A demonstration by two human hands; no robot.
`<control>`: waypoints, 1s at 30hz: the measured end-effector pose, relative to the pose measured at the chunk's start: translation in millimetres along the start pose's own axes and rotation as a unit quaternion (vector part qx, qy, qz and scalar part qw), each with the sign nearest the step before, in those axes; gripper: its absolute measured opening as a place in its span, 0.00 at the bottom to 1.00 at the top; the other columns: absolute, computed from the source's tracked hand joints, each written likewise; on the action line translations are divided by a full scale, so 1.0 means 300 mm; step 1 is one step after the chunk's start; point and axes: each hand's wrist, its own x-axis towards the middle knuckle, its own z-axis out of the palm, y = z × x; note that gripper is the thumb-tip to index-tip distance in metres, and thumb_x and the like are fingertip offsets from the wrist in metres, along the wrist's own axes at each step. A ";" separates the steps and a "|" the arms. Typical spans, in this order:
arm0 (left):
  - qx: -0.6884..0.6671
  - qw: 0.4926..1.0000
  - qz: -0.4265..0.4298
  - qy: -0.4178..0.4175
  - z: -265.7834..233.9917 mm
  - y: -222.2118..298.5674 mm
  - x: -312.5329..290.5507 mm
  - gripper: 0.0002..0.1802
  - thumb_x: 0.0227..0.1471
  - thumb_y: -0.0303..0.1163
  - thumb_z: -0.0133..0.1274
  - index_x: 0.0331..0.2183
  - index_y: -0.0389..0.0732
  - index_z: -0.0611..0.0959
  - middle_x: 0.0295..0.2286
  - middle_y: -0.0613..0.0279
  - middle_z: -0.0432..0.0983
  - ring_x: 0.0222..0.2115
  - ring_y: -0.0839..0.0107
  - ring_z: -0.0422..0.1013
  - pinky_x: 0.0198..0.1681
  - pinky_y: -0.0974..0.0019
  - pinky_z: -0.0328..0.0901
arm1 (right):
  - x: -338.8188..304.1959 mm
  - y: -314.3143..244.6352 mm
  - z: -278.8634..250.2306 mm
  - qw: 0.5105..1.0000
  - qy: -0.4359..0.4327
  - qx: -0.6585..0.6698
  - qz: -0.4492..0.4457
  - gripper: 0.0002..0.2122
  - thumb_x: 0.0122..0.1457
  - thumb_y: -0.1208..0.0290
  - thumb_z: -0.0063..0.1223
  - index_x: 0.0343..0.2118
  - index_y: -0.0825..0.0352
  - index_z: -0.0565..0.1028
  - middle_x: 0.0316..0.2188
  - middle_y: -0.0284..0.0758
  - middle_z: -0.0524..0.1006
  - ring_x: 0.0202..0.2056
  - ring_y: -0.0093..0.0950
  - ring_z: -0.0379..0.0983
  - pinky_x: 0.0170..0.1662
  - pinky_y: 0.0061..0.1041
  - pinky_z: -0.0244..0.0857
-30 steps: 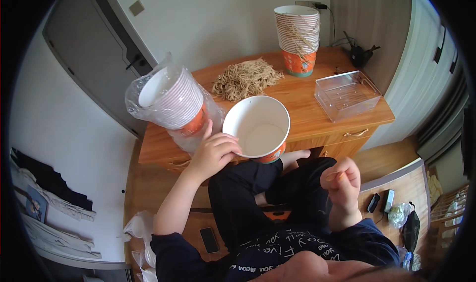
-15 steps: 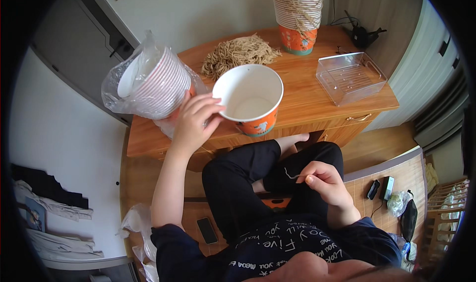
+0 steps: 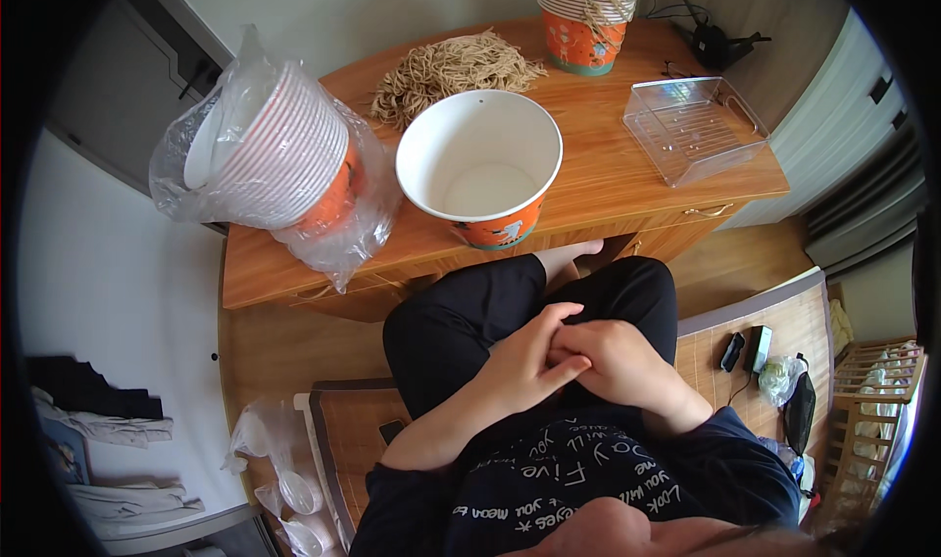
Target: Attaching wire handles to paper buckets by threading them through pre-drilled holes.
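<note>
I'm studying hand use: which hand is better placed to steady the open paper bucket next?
Probably the left hand: it meets the right hand, but lies nearer the paper bucket, which stands ahead and slightly leftward.

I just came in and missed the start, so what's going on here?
A person sits cross-legged at a wooden desk, left hand and right hand together over the lap; whether they hold anything is hidden. One open paper bucket stands by the desk's near edge, untouched. A bagged bucket stack is left of it, with a tan cord heap and a cord-draped bucket stack behind.
</note>
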 end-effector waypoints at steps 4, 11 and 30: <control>-0.004 0.998 -0.035 -0.046 -0.036 -0.039 0.013 0.21 0.59 0.48 0.57 0.44 0.41 0.76 0.20 0.59 0.76 0.21 0.69 0.73 0.25 0.65 0.64 | 0.009 0.022 -0.027 0.999 0.019 -0.001 0.030 0.06 0.55 0.71 0.59 0.32 0.66 0.76 0.27 0.40 0.78 0.32 0.41 0.77 0.34 0.35 0.71; -0.125 0.969 -0.106 -0.187 -0.100 -0.125 0.013 0.21 0.66 0.46 0.48 0.31 0.38 0.80 0.21 0.66 0.71 0.24 0.78 0.65 0.29 0.70 0.62 | 0.009 0.057 -0.028 0.997 0.057 0.025 -0.038 0.08 0.57 0.78 0.56 0.39 0.67 0.76 0.28 0.37 0.77 0.33 0.40 0.75 0.36 0.33 0.70; -0.427 0.904 0.015 -0.025 -0.101 -0.050 0.022 0.19 0.69 0.44 0.42 0.27 0.44 0.69 0.20 0.75 0.58 0.19 0.85 0.50 0.21 0.78 0.47 | 0.102 0.043 -0.047 0.967 0.214 0.055 -0.126 0.24 0.46 0.76 0.71 0.48 0.67 0.76 0.39 0.32 0.82 0.38 0.28 0.74 0.41 0.26 0.70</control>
